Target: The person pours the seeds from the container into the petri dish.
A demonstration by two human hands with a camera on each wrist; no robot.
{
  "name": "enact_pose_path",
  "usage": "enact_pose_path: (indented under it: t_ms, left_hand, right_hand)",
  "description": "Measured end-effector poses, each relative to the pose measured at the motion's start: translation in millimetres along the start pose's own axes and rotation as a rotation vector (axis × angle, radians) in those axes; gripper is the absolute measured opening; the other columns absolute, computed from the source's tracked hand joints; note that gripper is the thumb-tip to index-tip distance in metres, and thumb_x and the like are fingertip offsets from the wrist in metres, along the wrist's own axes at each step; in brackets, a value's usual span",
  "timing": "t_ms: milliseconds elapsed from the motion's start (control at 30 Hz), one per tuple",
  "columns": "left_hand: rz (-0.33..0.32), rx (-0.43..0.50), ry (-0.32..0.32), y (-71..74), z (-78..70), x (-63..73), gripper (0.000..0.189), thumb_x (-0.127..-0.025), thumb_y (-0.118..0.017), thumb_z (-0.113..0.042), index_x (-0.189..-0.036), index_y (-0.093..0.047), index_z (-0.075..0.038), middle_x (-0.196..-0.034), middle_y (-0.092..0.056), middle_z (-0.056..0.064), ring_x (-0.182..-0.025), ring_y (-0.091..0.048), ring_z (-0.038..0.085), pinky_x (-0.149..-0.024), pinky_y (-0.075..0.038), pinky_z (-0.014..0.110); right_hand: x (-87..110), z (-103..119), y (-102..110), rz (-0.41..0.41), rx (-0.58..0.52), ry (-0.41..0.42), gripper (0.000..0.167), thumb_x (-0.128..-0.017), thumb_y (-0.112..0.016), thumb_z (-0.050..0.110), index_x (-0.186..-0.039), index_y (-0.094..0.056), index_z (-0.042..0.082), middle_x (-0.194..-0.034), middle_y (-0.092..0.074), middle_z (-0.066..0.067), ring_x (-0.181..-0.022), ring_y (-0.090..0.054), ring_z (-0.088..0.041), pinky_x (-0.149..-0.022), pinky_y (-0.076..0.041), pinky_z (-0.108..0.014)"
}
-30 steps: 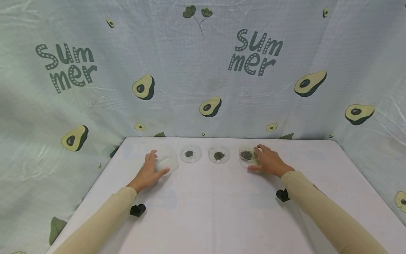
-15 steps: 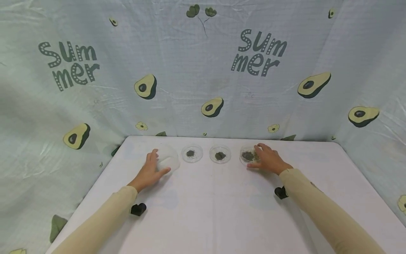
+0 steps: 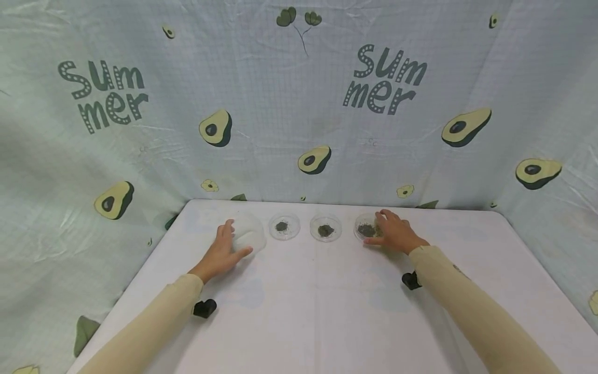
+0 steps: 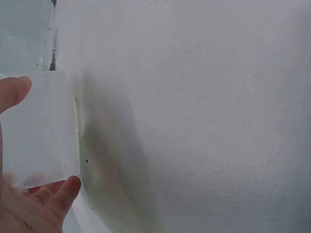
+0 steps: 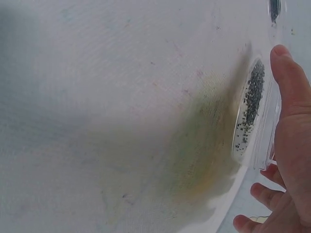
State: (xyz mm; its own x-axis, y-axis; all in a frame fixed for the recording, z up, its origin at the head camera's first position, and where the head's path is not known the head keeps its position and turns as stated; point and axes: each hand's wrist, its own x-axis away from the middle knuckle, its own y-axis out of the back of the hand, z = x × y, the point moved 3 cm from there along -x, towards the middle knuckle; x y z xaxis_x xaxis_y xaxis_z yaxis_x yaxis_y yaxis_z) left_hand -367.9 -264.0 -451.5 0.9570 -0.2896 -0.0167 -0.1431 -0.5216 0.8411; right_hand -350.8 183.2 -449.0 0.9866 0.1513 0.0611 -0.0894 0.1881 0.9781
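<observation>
My left hand [image 3: 221, 253] holds a frosted, see-through plastic tub [image 3: 248, 236] at the table's far left, thumb and fingers on opposite sides of it. The left wrist view shows the tub's wall [image 4: 43, 131] between the digits. At the right end of the row, my right hand [image 3: 398, 233] grips a clear petri dish [image 3: 366, 229] with dark granules in it, spanning it from side to side. Seen from the right wrist, its granules [image 5: 253, 94] lie behind the clear rim, with the thumb at one end. The palm hides part of this dish.
Two more petri dishes stand between the hands: a left one [image 3: 287, 234] with a small dark heap, and a middle one [image 3: 325, 239] with a greenish-dark heap. The white-covered table [image 3: 299, 306] ends at a printed cloth backdrop [image 3: 261, 156] close behind the row.
At the right dish, a clear outline that reached nearer to me has drawn in, and the right hand has shifted very slightly. The left hand stays put; the head view has turned a little.
</observation>
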Motion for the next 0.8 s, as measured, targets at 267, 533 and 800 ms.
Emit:
enact_pose_path:
  t_ms: [267,533,800]
  left_hand:
    - [0.015,-0.012,-0.002,-2.3,-5.8,0.6,0.097,-0.089,-0.065,-0.045,-0.152,-0.004,-0.003,-0.146,-0.026,0.025,-0.131,-0.042,0.044,-0.107,-0.037,0.060]
    - [0.013,-0.012,0.012,-3.4,-14.2,-2.0,0.103,-0.087,-0.067,-0.046,-0.154,-0.002,-0.002,-0.151,-0.022,0.025,-0.136,-0.036,0.044,-0.110,-0.034,0.059]
    - [-0.014,-0.101,-0.004,-0.3,-14.7,-6.7,0.112,-0.082,-0.072,-0.048,-0.153,-0.001,0.002,-0.155,-0.014,0.026,-0.140,-0.028,0.045,-0.109,-0.035,0.060]
  right_hand:
    - [2.9,-12,-6,0.020,-0.031,-0.047,0.097,-0.083,-0.065,0.060,-0.144,-0.033,-0.008,-0.149,-0.032,-0.032,-0.138,-0.030,-0.048,-0.103,-0.029,-0.072]
    - [10.1,-18,-7,0.010,-0.058,-0.055,0.100,-0.083,-0.065,0.059,-0.146,-0.030,-0.009,-0.150,-0.029,-0.032,-0.138,-0.028,-0.050,-0.104,-0.027,-0.072]
    - [10.9,-13,-8,-0.048,-0.050,-0.006,0.091,-0.085,-0.065,0.056,-0.148,-0.032,0.001,-0.151,-0.033,-0.027,-0.139,-0.031,-0.046,-0.108,-0.027,-0.068]
